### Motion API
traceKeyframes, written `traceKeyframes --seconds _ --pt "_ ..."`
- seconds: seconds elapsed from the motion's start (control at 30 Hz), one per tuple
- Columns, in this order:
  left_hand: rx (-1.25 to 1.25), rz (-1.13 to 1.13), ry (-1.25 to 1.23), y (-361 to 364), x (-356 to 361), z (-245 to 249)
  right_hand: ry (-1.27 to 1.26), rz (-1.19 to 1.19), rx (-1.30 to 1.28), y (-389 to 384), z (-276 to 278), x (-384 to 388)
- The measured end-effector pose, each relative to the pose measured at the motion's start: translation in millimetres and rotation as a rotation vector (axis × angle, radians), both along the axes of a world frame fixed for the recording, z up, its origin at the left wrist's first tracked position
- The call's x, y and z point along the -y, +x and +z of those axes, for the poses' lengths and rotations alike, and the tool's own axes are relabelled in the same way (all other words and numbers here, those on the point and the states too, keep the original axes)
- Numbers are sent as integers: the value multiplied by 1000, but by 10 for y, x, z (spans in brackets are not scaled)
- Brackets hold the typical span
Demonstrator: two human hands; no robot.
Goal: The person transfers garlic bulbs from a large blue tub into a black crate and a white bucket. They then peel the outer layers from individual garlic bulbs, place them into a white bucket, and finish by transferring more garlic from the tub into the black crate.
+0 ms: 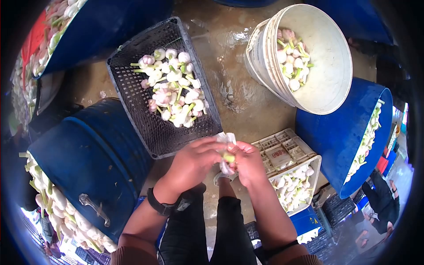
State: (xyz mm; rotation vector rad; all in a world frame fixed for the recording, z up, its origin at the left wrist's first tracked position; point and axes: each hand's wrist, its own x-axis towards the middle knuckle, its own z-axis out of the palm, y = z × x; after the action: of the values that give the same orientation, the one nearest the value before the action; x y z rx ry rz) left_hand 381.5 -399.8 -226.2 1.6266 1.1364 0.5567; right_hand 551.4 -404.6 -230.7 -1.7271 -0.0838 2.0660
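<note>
Left hand point(192, 162) and right hand point(251, 164) are both gripping one garlic bulb point(228, 157) near centre, just this side of the black basket point(128, 90), stripping papery skin. Peeling looks midway, next calling for pinching loose skin off.

Only red print on white crate point(289, 148), too blurry to read; no other legible txt.

1. Blue barrels showing bulbs: three — the upper-left barrel point(101, 31), the lower-left barrel point(88, 163), the right barrel point(335, 141).
2. Black mesh crate point(128, 88): one.
3. White bucket point(329, 57): one.
4. White crate point(282, 152): one.
5. Grips: two — the left grip point(194, 161) and the right grip point(251, 164).
6. Bulb point(228, 157) held between them: one.
7. Black wristbands: two, the left wristband point(161, 206) and the right wristband point(280, 251).
8. Loose bulbs in the containers: too many to count.
</note>
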Motion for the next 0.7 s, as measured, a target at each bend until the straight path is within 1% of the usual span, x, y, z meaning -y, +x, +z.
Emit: traceKeyframes --seconds 0.07,0.1,0.13,0.17,0.2,0.27,0.3,0.33,0.37,0.4,0.43,0.47,0.5,0.53,0.57,0.6,0.67,0.7 --pt "-53 21 -150 100 14 126 22 3 3 48 9 8" --pt "-163 -48 -104 86 47 137 57 72 -10 62 44 8" --pt "-160 -46 -109 106 76 122 90 139 -24 80 69 19" --pt "-175 -54 50 137 102 90 48 136 -87 113 50 49" --pt "-191 -60 211 157 122 62 49 139 -86 113 61 41" --pt "-177 -35 234 177 182 52 2 84 -91 113 109 -8" --pt "-166 -13 259 185 197 45 5 87 -90 126 132 -42" --pt "-166 -12 260 179 201 29 50 108 -26 148 154 -70" --pt "-31 119 191 163 209 15 92 127 37 177 162 -79" --pt "104 249 119 152 223 15 164 109 229 244 51 -29" --pt "161 385 -4 148 235 95 153 79 266 449 -74 8" --pt "316 644 -203 183 271 131 143 47 304 656 -142 18" --pt "392 768 -262 172 259 153 148 42 302 740 -117 4" --pt "467 895 -319 156 245 169 177 65 426 794 -76 -8" --pt "443 921 -314 137 265 145 203 88 552 811 -35 -4" --pt "442 921 -313 143 287 117 203 88 550 765 0 32" --pt "148 818 -99 196 335 78 355 150 382 564 84 122" --pt "151 816 -105 227 340 90 449 255 378 439 167 76"
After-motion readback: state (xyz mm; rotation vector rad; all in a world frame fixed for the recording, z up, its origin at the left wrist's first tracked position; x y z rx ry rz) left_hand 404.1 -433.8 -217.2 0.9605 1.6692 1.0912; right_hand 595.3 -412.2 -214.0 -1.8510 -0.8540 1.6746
